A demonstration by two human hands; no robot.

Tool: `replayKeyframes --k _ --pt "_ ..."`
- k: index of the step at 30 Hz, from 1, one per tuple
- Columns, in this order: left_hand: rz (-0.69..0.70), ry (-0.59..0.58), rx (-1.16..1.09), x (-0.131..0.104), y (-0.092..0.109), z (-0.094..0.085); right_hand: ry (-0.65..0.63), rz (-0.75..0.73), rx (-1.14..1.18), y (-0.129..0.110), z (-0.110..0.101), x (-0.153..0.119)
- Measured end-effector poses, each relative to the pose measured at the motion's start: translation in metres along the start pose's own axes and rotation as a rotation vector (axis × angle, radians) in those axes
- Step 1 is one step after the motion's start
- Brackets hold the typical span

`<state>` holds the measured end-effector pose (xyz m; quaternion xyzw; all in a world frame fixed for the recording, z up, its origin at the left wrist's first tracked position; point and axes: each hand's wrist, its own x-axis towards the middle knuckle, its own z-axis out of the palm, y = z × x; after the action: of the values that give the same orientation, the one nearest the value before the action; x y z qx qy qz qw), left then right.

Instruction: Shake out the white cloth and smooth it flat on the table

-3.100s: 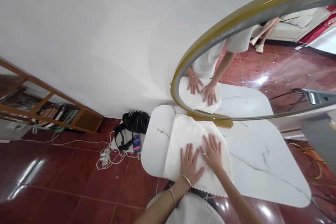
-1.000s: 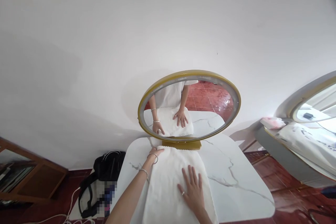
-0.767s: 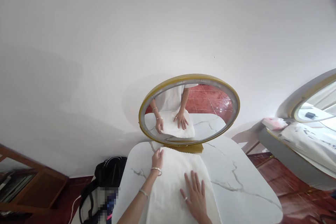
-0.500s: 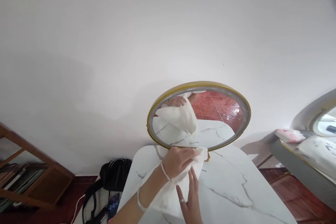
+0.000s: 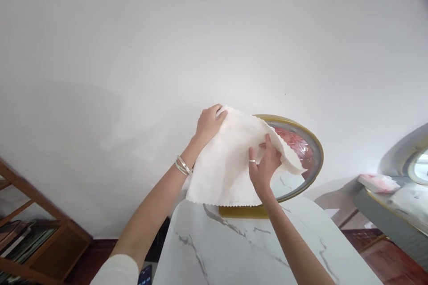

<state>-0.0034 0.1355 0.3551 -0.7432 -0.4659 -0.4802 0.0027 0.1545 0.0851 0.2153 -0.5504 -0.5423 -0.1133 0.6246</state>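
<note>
A white cloth with scalloped edges (image 5: 227, 164) hangs spread over the left and middle of an oval mirror with a gold rim (image 5: 317, 142). At the cloth's upper left corner, my left hand (image 5: 209, 122) grips it, fingers wrapped behind the edge. My right hand (image 5: 265, 164) rests against the cloth's right part with its fingers apart, a ring on one of them. Below the cloth, the mirror's gold base (image 5: 244, 212) shows on a white marbled table (image 5: 234, 249).
A wooden shelf with books (image 5: 50, 249) stands at the lower left. A phone (image 5: 145, 274) lies beside the table's left edge. On the right is another table (image 5: 384, 209) with a pink and white packet (image 5: 379, 182) and a round mirror (image 5: 421, 164).
Both hands have moved up from the mirror's base. The cloth has been lifted from the tabletop and spread out, and it now covers much of the mirror.
</note>
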Motion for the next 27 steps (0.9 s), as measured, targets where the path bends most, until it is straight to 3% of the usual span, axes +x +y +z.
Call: replayKeyframes --k 1,3,5,6,9,12,15,19,23,27 --pt "-0.043 0.021 -0.026 0.002 -0.005 0.007 0.029 -0.001 -0.045 0.005 0.003 0.006" --pt "-0.045 0.172 -0.064 -0.001 -0.010 0.020 0.079 -0.042 -0.119 0.014 0.007 0.008" --pt "0.068 0.350 -0.036 -0.010 -0.009 0.028 0.104 -0.111 -0.163 0.020 0.010 0.004" --pt "0.144 0.384 -0.009 -0.015 -0.007 0.030 0.104 -0.138 -0.179 0.021 0.011 0.001" --pt "0.308 0.224 0.066 -0.029 -0.003 0.034 0.055 -0.162 -0.212 0.022 0.016 -0.003" --pt "0.335 0.087 0.160 -0.037 -0.007 0.037 0.024 -0.181 -0.244 0.020 0.024 0.001" --pt "0.348 0.117 0.141 -0.040 -0.018 0.038 0.040 -0.247 -0.276 0.017 0.031 0.008" --pt "0.377 0.248 0.029 -0.054 -0.042 0.037 0.055 -0.367 -0.322 0.008 0.041 0.011" --pt "0.189 0.389 -0.021 -0.100 -0.079 0.041 -0.054 -0.539 -0.326 0.006 0.055 -0.006" --pt "-0.092 0.500 0.004 -0.163 -0.113 0.060 -0.295 -0.719 -0.267 0.030 0.069 -0.049"
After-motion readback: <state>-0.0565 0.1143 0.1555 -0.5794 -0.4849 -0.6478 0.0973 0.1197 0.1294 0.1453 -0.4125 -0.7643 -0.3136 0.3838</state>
